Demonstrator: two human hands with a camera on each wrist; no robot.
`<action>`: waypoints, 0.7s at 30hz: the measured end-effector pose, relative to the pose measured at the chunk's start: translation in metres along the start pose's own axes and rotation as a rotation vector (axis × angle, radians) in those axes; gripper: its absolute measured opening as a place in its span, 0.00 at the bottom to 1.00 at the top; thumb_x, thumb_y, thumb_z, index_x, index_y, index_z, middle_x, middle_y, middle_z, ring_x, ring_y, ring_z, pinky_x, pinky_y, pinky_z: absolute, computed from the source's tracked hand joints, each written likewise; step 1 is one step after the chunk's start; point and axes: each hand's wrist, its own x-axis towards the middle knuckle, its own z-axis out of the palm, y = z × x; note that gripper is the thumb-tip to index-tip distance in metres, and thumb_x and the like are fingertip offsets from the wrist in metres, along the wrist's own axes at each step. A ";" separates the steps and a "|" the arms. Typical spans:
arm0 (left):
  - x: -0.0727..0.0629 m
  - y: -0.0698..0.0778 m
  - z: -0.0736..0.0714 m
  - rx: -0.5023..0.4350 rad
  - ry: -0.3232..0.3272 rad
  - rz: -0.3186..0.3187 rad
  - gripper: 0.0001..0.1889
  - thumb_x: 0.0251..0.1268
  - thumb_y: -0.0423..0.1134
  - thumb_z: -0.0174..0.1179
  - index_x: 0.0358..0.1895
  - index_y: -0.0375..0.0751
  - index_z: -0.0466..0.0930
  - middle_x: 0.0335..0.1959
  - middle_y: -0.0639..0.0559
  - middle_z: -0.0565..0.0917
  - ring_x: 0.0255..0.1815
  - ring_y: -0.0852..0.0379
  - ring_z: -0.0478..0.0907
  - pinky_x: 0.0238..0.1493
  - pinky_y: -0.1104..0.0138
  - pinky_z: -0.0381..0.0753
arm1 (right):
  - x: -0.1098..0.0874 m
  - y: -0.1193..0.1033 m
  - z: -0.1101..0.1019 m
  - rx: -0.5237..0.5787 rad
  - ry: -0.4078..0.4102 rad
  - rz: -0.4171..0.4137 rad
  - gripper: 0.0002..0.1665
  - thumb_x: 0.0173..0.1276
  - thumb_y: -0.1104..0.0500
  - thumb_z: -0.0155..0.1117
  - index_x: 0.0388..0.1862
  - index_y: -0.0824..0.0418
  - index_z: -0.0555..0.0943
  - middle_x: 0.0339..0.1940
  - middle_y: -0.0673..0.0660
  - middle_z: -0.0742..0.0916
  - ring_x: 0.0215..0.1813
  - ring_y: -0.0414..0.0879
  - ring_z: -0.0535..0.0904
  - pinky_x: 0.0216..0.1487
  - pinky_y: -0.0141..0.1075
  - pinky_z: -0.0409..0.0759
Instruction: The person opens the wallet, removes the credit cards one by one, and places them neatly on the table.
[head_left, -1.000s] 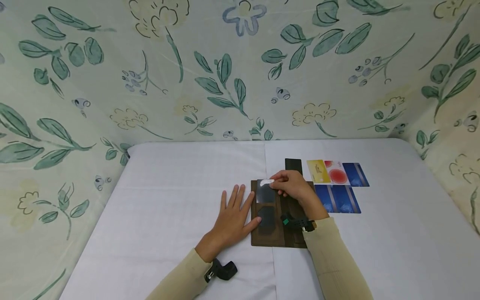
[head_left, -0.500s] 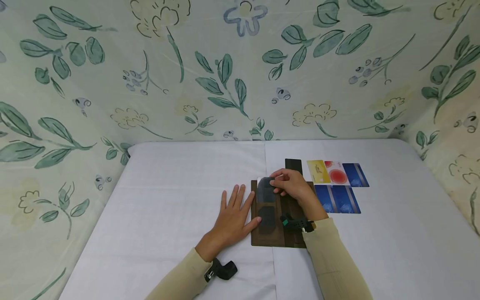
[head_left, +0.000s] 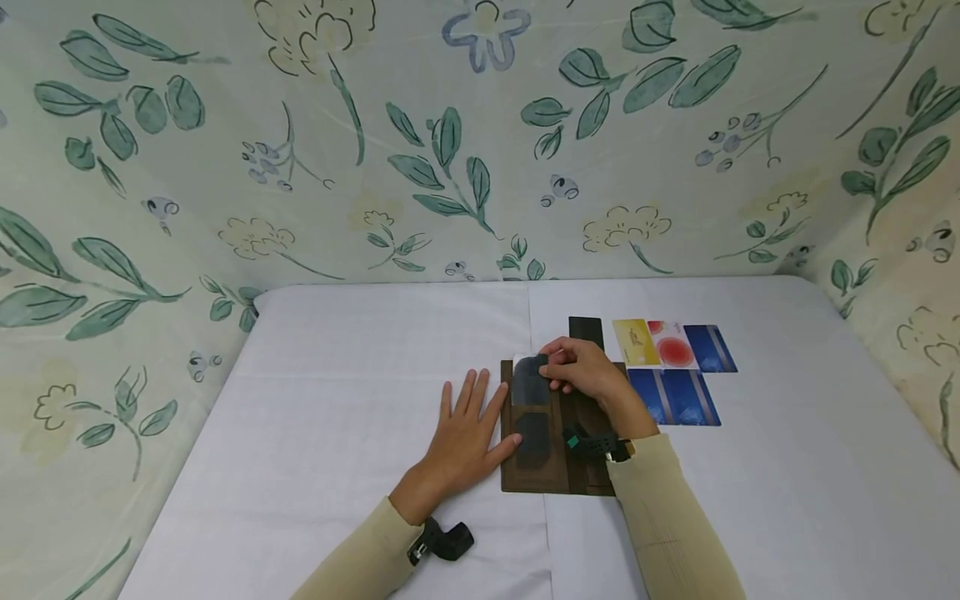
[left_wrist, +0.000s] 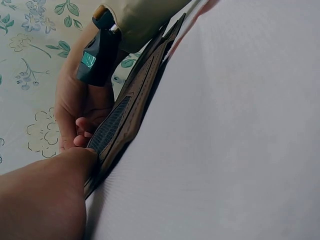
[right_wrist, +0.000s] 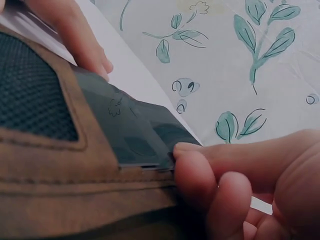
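Observation:
A brown wallet (head_left: 551, 477) lies spread on the white cloth, with a dark mesh window (head_left: 533, 439) in its left half. Above that window sits a glossy dark card (head_left: 529, 383), its surface reflecting light. My right hand (head_left: 583, 371) pinches the card's upper right corner between thumb and fingers; the right wrist view shows the glossy card (right_wrist: 127, 122) overlapping a second dark flat piece (right_wrist: 167, 125) near the fingertips. My left hand (head_left: 461, 442) lies with fingers spread along the wallet's left edge, thumb over the leather beside the mesh window. My right forearm hides part of the wallet's right half.
Right of the wallet lie a yellow card (head_left: 636, 342), a white card with a red circle (head_left: 675, 350) and several blue cards (head_left: 711, 348). A dark strap (head_left: 586, 331) sticks out beyond the wallet's top edge. Floral fabric (head_left: 450, 208) hangs behind the table.
Over the last second the right fingers have shifted slightly upward with the card's corner, and the bright reflection on the card has changed to darker. The left hand has stayed in place.

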 end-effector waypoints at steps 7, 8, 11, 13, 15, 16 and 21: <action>0.001 0.000 0.000 -0.001 -0.011 -0.011 0.39 0.70 0.65 0.43 0.76 0.43 0.53 0.77 0.37 0.49 0.78 0.39 0.41 0.69 0.38 0.40 | 0.001 -0.001 0.004 0.031 0.064 0.029 0.19 0.65 0.62 0.66 0.54 0.63 0.78 0.34 0.58 0.83 0.26 0.43 0.82 0.26 0.33 0.77; 0.001 0.000 0.000 -0.004 -0.014 -0.012 0.39 0.71 0.65 0.42 0.76 0.43 0.53 0.77 0.37 0.48 0.78 0.40 0.41 0.70 0.38 0.40 | 0.001 -0.001 0.004 0.029 0.067 0.028 0.19 0.66 0.62 0.66 0.55 0.63 0.78 0.34 0.58 0.83 0.26 0.42 0.82 0.25 0.33 0.77; 0.000 0.000 0.000 -0.007 -0.019 -0.013 0.39 0.71 0.65 0.42 0.76 0.44 0.53 0.77 0.38 0.48 0.78 0.40 0.40 0.70 0.38 0.40 | -0.001 -0.002 0.004 0.024 0.073 0.032 0.18 0.66 0.62 0.66 0.54 0.62 0.78 0.35 0.58 0.84 0.25 0.42 0.82 0.23 0.33 0.74; 0.000 -0.001 0.000 -0.007 -0.024 -0.016 0.39 0.71 0.65 0.41 0.77 0.45 0.52 0.77 0.38 0.48 0.78 0.40 0.40 0.70 0.39 0.40 | -0.002 -0.002 0.003 0.016 0.060 0.019 0.19 0.66 0.61 0.66 0.55 0.62 0.77 0.34 0.58 0.84 0.25 0.43 0.82 0.22 0.33 0.73; 0.000 -0.001 0.001 -0.007 -0.028 -0.017 0.40 0.71 0.66 0.41 0.77 0.45 0.52 0.78 0.38 0.47 0.78 0.41 0.39 0.70 0.39 0.39 | -0.002 -0.001 0.001 0.019 0.039 0.001 0.20 0.65 0.61 0.67 0.55 0.62 0.77 0.33 0.58 0.83 0.24 0.44 0.81 0.22 0.33 0.73; 0.000 -0.001 0.001 -0.006 -0.030 -0.017 0.40 0.71 0.66 0.41 0.77 0.45 0.51 0.78 0.39 0.47 0.78 0.41 0.39 0.70 0.39 0.39 | -0.002 -0.001 0.001 0.021 0.025 -0.013 0.21 0.65 0.62 0.67 0.56 0.63 0.76 0.33 0.59 0.83 0.24 0.44 0.81 0.22 0.33 0.74; 0.000 -0.001 0.001 -0.013 -0.029 -0.016 0.40 0.71 0.65 0.41 0.77 0.45 0.51 0.78 0.38 0.47 0.78 0.41 0.39 0.70 0.39 0.39 | 0.001 0.004 -0.002 0.031 -0.025 -0.066 0.24 0.63 0.64 0.68 0.58 0.65 0.74 0.32 0.60 0.81 0.24 0.45 0.80 0.21 0.33 0.74</action>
